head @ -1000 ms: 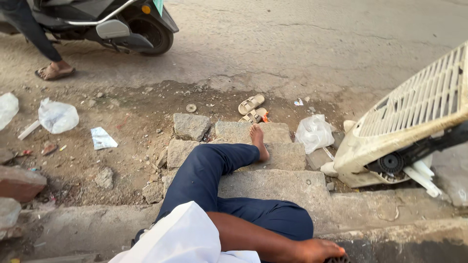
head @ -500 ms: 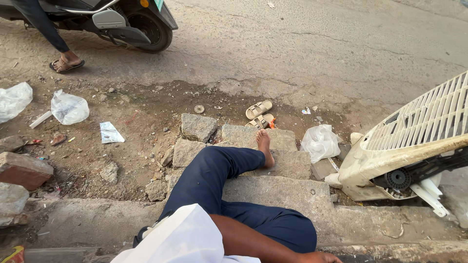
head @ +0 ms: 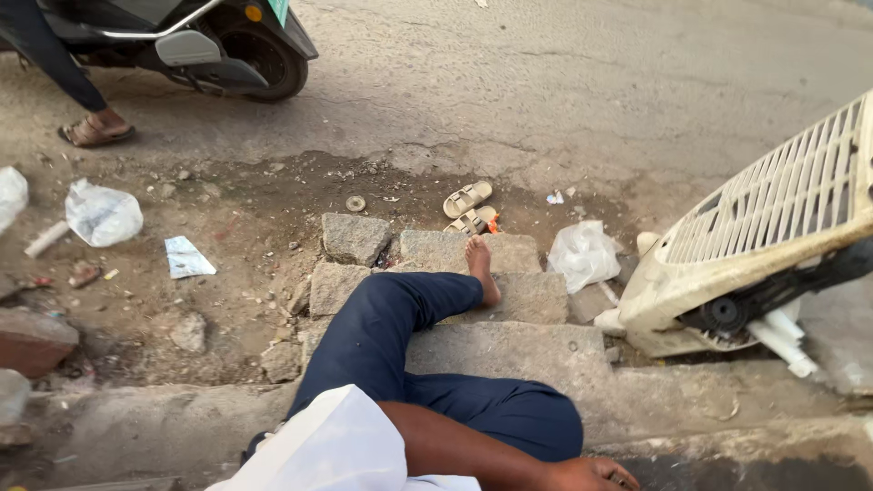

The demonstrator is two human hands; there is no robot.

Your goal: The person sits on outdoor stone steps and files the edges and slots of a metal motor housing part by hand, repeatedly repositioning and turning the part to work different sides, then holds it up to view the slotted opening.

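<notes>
our right hand (head: 589,475) rests on the stone step (head: 509,350) at the bottom edge of view, just past our bent knee; its fingers are cut off by the frame, so we cannot tell whether it is open or closed, and it appears to hold nothing. our left hand is out of view, hidden under the white sleeve (head: 332,445).

beyond the step, our bare foot (head: 480,269) sits on the rough paving blocks (head: 355,238). just past the blocks lie a pair of tan sandals (head: 469,207). right of the step, a cream grilled plastic casing (head: 773,245) leans tilted, with a crumpled plastic bag (head: 582,255) between it and the blocks. far beyond, a scooter (head: 195,41) stands on the road with another person's sandalled foot (head: 95,130) beside it.

we judge the tilted casing could slip toward our leg, and the loose blocks could shift underfoot.
</notes>
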